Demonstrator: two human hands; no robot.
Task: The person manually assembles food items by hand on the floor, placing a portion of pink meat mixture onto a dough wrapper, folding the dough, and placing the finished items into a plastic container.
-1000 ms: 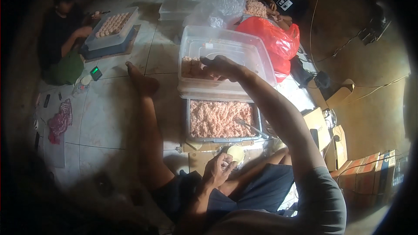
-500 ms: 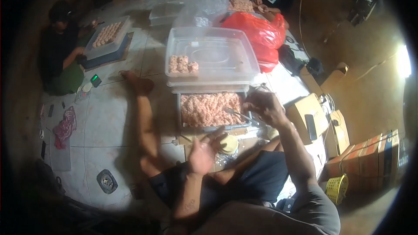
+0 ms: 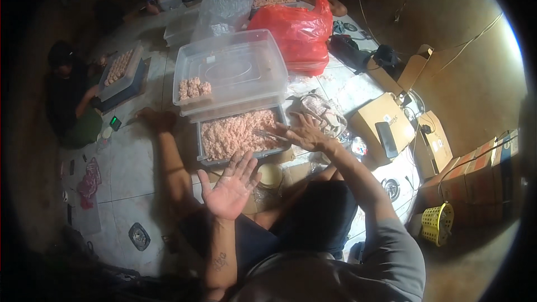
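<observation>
My left hand (image 3: 230, 191) is open, palm up and fingers spread, with nothing in it. It is just in front of a dark tray (image 3: 210, 162) filled with pink minced filling (image 3: 235, 134). My right hand (image 3: 305, 134), fingers stretched out, hovers over the tray's right edge and holds nothing I can see. A metal utensil (image 3: 260, 132) lies in the filling, its handle partly hidden by that hand. Between my hands and the tray's near side sits a pale round stack (image 3: 271, 175) on clear plastic. Behind it, a clear plastic box (image 3: 263, 56) holds several small pink dumplings (image 3: 194, 88).
A red plastic bag (image 3: 296, 33) and a crumpled cloth (image 3: 323, 113) lie beyond and right of the box. Cardboard boxes (image 3: 372, 114), one with a phone (image 3: 386, 138), stand to the right, with a yellow basket (image 3: 436, 223). At left, a person (image 3: 72, 89) sits by another tray (image 3: 120, 67).
My head view has shifted, so the trays appear farther left. My left hand has opened out, palm up. My right hand's curled fingers have straightened and spread beside the utensil.
</observation>
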